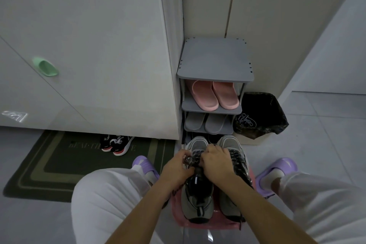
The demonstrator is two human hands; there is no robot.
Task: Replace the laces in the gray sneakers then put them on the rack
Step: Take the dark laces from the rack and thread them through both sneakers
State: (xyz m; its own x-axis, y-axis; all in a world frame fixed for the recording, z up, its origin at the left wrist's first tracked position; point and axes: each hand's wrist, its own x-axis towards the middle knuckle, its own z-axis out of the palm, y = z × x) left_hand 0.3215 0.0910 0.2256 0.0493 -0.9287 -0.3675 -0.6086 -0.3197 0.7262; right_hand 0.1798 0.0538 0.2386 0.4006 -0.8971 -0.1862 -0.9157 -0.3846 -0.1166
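My forearms (142,208) reach down in front of me. The gray rack (215,59) stands ahead. Just before it, a pink stool (200,225) carries the gray sneakers (196,202) side by side. My left hand (179,166) and right hand (214,161) each have a grip clenched on the black lace (191,161) over the left-side sneaker.

Doormat (49,168): faint txt, approx "BEAUTI…E"; middle hidden by black sneakers (116,144).

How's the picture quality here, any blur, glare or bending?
Head view: dim, bluish light; the wide lens bows the cabinet edges; a bright reflection sits low on it; left hand and right hand pinching the laces of a gray sneaker look slightly soft.
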